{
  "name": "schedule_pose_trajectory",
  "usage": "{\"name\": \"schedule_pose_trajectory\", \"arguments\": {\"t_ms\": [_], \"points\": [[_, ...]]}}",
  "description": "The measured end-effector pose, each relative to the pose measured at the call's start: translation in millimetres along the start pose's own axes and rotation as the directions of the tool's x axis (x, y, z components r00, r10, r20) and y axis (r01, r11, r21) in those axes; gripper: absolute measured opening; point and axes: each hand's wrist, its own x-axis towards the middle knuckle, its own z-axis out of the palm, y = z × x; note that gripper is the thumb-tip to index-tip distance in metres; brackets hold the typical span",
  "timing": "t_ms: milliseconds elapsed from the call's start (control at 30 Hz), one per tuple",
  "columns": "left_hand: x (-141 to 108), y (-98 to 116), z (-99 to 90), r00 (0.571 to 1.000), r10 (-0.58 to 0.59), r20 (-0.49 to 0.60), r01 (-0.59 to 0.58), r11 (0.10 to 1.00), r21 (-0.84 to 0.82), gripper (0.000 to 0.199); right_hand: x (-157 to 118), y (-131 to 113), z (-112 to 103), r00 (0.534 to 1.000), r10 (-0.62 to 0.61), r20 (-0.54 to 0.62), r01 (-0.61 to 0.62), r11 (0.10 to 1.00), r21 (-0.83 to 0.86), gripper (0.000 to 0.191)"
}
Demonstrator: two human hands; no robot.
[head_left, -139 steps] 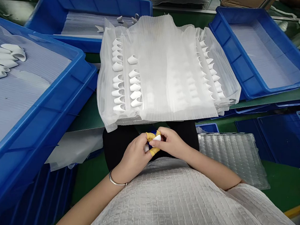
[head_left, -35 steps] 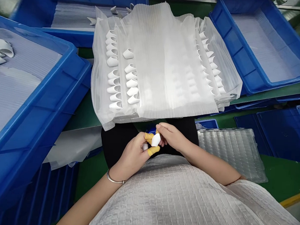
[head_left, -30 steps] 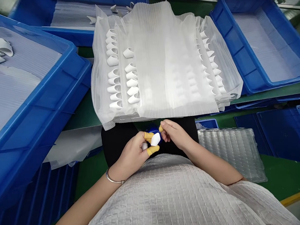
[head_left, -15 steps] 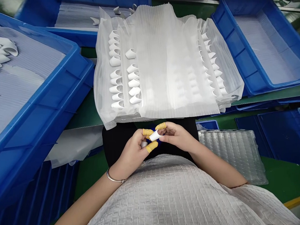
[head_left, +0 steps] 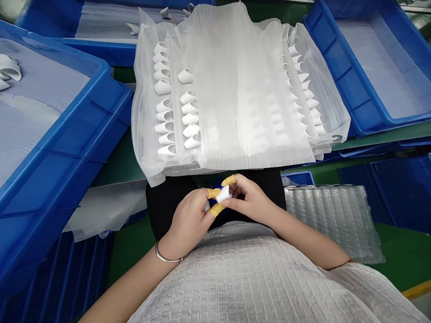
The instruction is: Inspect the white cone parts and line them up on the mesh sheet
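Observation:
A small white curved piece (head_left: 224,194) is held above my lap, between both hands. My left hand (head_left: 193,215) grips its left side with fingers in yellow finger covers; part of another white item shows inside that hand. My right hand (head_left: 249,197) pinches the piece from the right, one fingertip covered in yellow. Just beyond my hands lies a tray under translucent white sheeting (head_left: 233,86), with rows of similar white pieces (head_left: 165,127) showing at its left and right sides.
A large blue bin (head_left: 96,108) with white pieces stands at the left, another (head_left: 113,47) behind it. A blue bin (head_left: 368,87) lined with pale sheets is at the back right. Below it, a clear ribbed plastic tray (head_left: 334,221) lies at lower right.
The white piece has turned slightly and stands more upright between my fingers. My right fingers have shifted a little around it. The view has moved slightly.

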Motion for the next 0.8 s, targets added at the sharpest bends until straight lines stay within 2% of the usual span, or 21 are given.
{"name": "schedule_pose_trajectory", "arguments": {"t_ms": [100, 200, 267, 367, 500, 667, 800], "points": [[-0.3, 0.7, 0.4, 0.998, 0.057, 0.011, -0.057, 0.997, 0.042, 0.027, 3.9, -2.6, 4.4, 0.997, 0.052, -0.060, -0.053, 0.998, -0.015, 0.026], [-1.2, 1.0, -0.5, 0.997, 0.064, 0.039, -0.065, 0.998, 0.017, 0.025, 9.1, 0.0, 1.2, 0.991, 0.128, -0.042, -0.121, 0.983, 0.138, 0.037], [-1.5, 0.3, -1.1, 0.997, 0.062, 0.034, -0.063, 0.998, 0.019, 0.023, 10.9, 3.6, -2.9, 0.984, 0.177, -0.013, -0.171, 0.965, 0.201, 0.042], [-0.8, -1.2, -1.0, 0.997, 0.076, 0.009, -0.076, 0.996, 0.036, 0.024, 9.4, 7.8, -7.3, 0.980, 0.192, 0.054, -0.199, 0.963, 0.182, 0.046], [0.0, -2.4, 0.3, 0.999, 0.043, 0.011, -0.043, 0.999, -0.003, 0.021, 5.5, 9.0, -9.8, 0.964, 0.205, 0.166, -0.236, 0.953, 0.191, 0.040], [-1.8, -2.8, 0.8, 0.998, -0.056, -0.010, 0.055, 0.995, -0.086, 0.020, 4.2, 7.1, -14.3, 0.988, 0.067, 0.140, -0.104, 0.955, 0.277, 0.027], [-3.1, -0.9, -0.3, 0.995, -0.096, 0.011, 0.096, 0.982, -0.163, 0.020, 1.7, 0.8, -17.3, 0.993, -0.071, 0.090, 0.063, 0.994, 0.087, 0.027]]}}
